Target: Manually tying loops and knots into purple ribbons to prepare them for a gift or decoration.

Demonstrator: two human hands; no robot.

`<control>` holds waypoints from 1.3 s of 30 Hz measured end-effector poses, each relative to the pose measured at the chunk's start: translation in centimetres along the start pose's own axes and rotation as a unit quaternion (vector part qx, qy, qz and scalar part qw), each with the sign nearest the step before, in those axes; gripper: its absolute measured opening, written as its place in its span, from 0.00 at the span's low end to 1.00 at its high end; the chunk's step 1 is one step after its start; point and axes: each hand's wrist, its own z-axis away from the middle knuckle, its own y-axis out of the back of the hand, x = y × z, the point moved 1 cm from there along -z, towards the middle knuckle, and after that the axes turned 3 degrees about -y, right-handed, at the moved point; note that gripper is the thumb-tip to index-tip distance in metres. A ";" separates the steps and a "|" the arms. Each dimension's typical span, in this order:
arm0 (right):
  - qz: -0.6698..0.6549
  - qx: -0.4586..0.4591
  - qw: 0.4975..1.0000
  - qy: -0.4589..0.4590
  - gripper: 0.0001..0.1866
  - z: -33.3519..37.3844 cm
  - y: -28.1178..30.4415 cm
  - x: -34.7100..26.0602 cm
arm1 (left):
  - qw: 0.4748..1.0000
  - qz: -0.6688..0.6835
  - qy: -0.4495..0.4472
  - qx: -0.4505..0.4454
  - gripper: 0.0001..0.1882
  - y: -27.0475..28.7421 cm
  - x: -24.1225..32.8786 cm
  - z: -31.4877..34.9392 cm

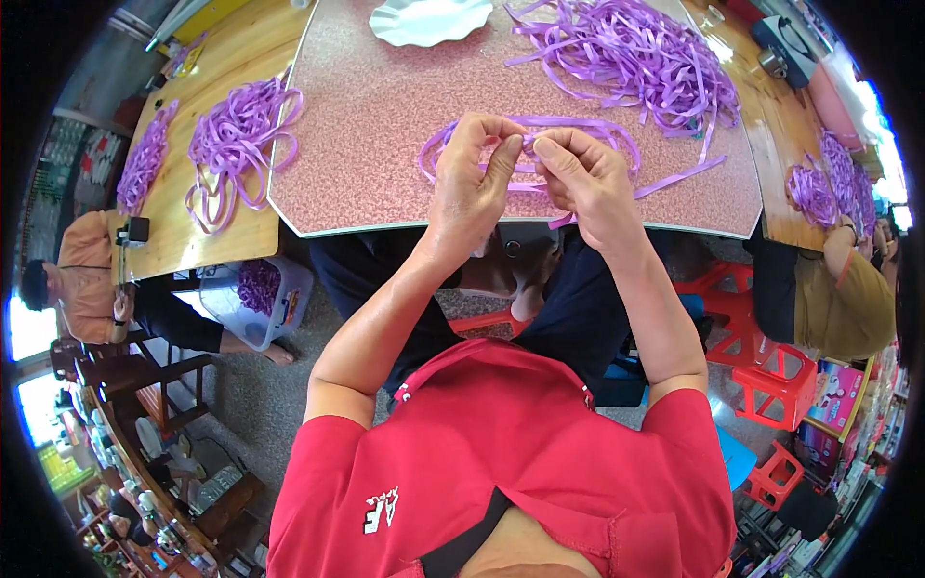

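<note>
Near the table's front edge, my left hand (476, 178) and my right hand (586, 178) meet fingertip to fingertip, thumbs pinched against the index fingers. Between them they grip a purple ribbon (619, 137), whose loops lie on the speckled pink tabletop (361, 144) around and behind my fingers. One tail of it stretches off to the right of my right hand, and another bit hangs below that palm. My fingers hide the pinched spot itself. A large tangled heap of purple ribbon (641, 63) lies beyond my right hand.
A white wavy-rimmed plate (431, 21) stands at the table's far side. Left on a wooden table (236, 53) lies another ribbon pile (241, 135). Below it a clear plastic bin (241, 303) holds purple material. People sit left and right. Red stools (774, 385) stand at lower right.
</note>
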 end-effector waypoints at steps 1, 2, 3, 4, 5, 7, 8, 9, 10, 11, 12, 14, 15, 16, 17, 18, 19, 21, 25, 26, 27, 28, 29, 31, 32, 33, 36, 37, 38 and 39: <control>-0.063 -0.010 0.997 -0.036 0.08 0.0 -0.1 0.1 | 1.000 0.000 0.000 0.000 0.06 -0.1 -0.1 0.0; -0.063 -0.010 0.997 -0.036 0.08 0.0 -0.3 0.2 | 0.999 -0.028 -0.034 0.022 0.07 -0.2 -0.1 0.0; -0.088 -0.012 0.995 -0.053 0.07 0.0 -0.4 0.3 | 0.995 -0.057 -0.069 0.045 0.07 -0.3 -0.1 0.0; -0.112 -0.014 0.991 -0.070 0.07 0.0 -0.5 0.3 | 0.995 -0.057 -0.069 0.045 0.07 -0.4 -0.1 0.1; -0.112 -0.013 0.991 -0.069 0.07 -0.1 -0.6 0.2 | 0.992 -0.070 -0.094 0.052 0.09 -0.4 0.1 0.2; -0.134 0.005 0.988 -0.079 0.07 -0.2 -0.7 -0.1 | 0.988 -0.082 -0.118 0.058 0.10 -0.6 0.1 0.5; -0.135 0.006 0.988 -0.078 0.07 -0.3 -0.6 0.0 | 0.988 -0.080 -0.120 0.061 0.10 -0.6 0.0 0.7; -0.143 0.014 0.986 -0.084 0.07 -0.5 -0.5 0.1 | 0.988 -0.077 -0.121 0.063 0.11 -0.5 -0.1 0.7; -0.151 0.022 0.984 -0.090 0.07 -0.6 -0.5 0.2 | 0.988 -0.077 -0.121 0.063 0.11 -0.5 -0.1 0.7; -0.152 0.022 0.984 -0.090 0.07 -0.6 -0.5 0.2 | 0.983 -0.088 -0.142 0.079 0.11 -0.3 -0.1 0.7; -0.144 0.025 0.986 -0.085 0.07 -0.6 -0.5 0.2 | 0.977 -0.098 -0.163 0.096 0.11 -0.2 0.0 0.7; -0.136 0.027 0.987 -0.081 0.07 -0.7 -0.6 0.2 | 0.974 -0.106 -0.177 0.092 0.10 0.0 0.1 0.9; -0.123 0.033 0.989 -0.075 0.07 -0.7 -0.7 0.2 | 0.971 -0.114 -0.192 0.088 0.09 0.1 0.1 1.1; -0.110 0.039 0.991 -0.068 0.08 -0.7 -0.7 0.2 | 0.971 -0.114 -0.192 0.088 0.09 0.0 -0.1 1.3; -0.110 0.039 0.991 -0.068 0.08 -0.7 -0.7 0.2 | 0.979 -0.085 -0.160 0.096 0.08 0.0 -0.3 1.4; -0.093 0.033 0.994 -0.049 0.08 -0.7 -0.6 0.3 | 0.985 -0.055 -0.127 0.103 0.07 0.0 -0.5 1.6; -0.076 0.028 0.996 -0.029 0.08 -0.8 -0.5 0.3 | 0.985 -0.055 -0.127 0.104 0.07 -0.2 -0.6 1.8; -0.066 0.028 0.997 -0.004 0.09 -1.0 -0.2 0.7 | 0.991 0.064 -0.004 0.118 0.11 -0.4 -0.3 1.9; -0.044 0.029 0.998 0.027 0.09 -1.0 0.0 0.5 | 0.998 0.049 0.031 -0.001 0.14 0.1 -1.1 1.8; -0.044 0.030 0.998 0.027 0.09 -1.0 0.2 0.6 | 0.989 0.118 0.090 -0.021 0.14 0.1 -1.1 2.0; -0.041 0.027 0.998 0.027 0.10 -1.0 0.4 0.8 | 0.970 0.186 0.149 -0.041 0.13 0.1 -1.1 2.2; -0.038 0.023 0.999 0.027 0.10 -1.0 0.5 0.8 | 0.970 0.187 0.149 -0.041 0.13 0.1 -1.1 2.1; -0.038 0.023 0.999 0.027 0.10 -1.0 0.5 0.8 | 0.961 0.219 0.164 -0.046 0.12 0.3 -1.0 2.0; -0.017 0.005 0.999 0.029 0.10 -0.8 0.4 0.6 | 0.950 0.250 0.180 -0.050 0.11 0.6 -1.0 1.7; -0.017 0.004 0.999 0.029 0.10 -0.8 0.4 0.6 | 0.947 0.260 0.185 -0.050 0.10 0.8 -1.1 1.3; 0.006 -0.015 0.999 0.037 0.09 -0.8 0.4 0.5 | 0.943 0.269 0.190 -0.050 0.08 1.0 -1.0 1.0; 0.058 -0.047 0.996 0.057 0.08 -0.6 0.5 0.0 | 0.939 0.271 0.205 -0.049 0.09 1.4 -0.8 0.3; 0.087 -0.060 0.992 0.069 0.08 -0.6 0.5 -0.1 | 0.939 0.268 0.208 -0.059 0.10 1.5 -0.7 0.1; 0.087 -0.060 0.992 0.069 0.08 -0.6 0.5 -0.1 | 0.939 0.267 0.208 -0.059 0.10 1.5 -0.6 -0.1; 0.133 -0.050 0.985 0.095 0.07 -0.7 0.4 0.0 | 0.934 0.283 0.208 -0.065 0.10 1.5 -0.5 -0.3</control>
